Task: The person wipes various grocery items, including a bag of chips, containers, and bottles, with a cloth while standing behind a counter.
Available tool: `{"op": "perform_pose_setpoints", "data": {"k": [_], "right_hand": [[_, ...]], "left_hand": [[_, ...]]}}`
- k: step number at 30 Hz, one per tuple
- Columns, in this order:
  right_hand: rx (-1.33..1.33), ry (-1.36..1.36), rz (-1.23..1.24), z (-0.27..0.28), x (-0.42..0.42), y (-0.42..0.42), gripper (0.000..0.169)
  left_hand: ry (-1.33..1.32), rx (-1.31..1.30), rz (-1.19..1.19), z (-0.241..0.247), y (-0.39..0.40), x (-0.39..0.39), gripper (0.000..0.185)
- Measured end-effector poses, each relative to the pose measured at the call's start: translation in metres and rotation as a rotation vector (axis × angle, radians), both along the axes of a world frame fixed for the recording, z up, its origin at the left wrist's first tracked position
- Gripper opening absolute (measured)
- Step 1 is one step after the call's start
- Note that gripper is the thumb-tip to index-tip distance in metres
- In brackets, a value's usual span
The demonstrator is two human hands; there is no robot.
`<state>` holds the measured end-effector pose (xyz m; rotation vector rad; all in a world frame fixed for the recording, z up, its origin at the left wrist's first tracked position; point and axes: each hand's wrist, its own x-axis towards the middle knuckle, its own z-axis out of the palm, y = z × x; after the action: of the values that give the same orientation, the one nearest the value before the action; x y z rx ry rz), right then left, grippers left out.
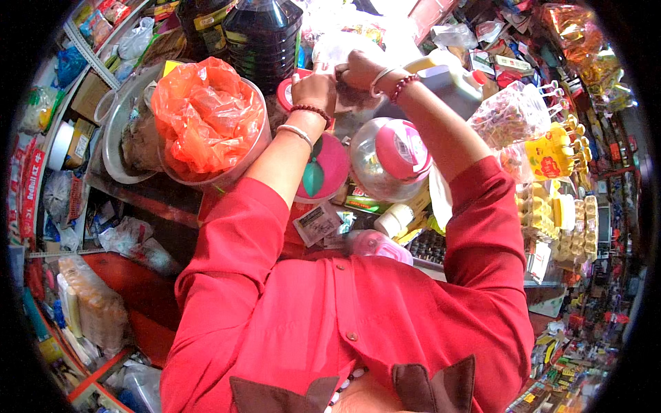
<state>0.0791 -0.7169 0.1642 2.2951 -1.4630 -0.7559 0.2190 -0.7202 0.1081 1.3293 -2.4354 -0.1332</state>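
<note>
Both of my hands are stretched forward over the crowded counter, at a whitish plastic item (343, 46) that looks like a thin bag; glare washes out its outline. My right hand (361, 71) has its fingers curled in on the near right edge of it. At its left edge is my left hand (315, 88), thumb raised and fingertips partly lost in the brightness, so its grip is unclear. Below the hands stand a round clear plastic jar (369, 180) with a pink lid (403, 149) and a pink tub (330, 165) with a green leaf-shaped piece.
Left of my arm stands a clear bucket (256, 149) stuffed with an orange plastic bag (206, 118). Large bottles of dark liquid (263, 41) rise behind it. A jug with a red cap (449, 82) is beside my right forearm. Packed lollipops (547, 155) and shelves of goods (49, 180) flank me.
</note>
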Motion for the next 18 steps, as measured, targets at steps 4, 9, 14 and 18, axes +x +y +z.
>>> {"op": "perform_pose_setpoints", "data": {"k": [4,9,14,18], "right_hand": [[-0.168,-0.810,-0.170,-0.022,-0.018,-0.012,0.021],[-0.372,-0.594,-0.530,0.002,-0.046,0.003,0.025],[-0.454,-0.563,-0.637,-0.023,-0.082,-0.047,0.033],[-0.388,-0.446,-0.412,0.007,-0.021,-0.049,0.031]], "left_hand": [[0.046,-0.035,0.010,-0.014,-0.006,0.004,0.042],[0.113,-0.077,-0.027,-0.018,-0.004,0.005,0.043],[0.099,-0.217,-0.085,-0.019,-0.001,-0.004,0.043],[0.121,-0.273,-0.093,-0.030,-0.015,0.011,0.042]]}}
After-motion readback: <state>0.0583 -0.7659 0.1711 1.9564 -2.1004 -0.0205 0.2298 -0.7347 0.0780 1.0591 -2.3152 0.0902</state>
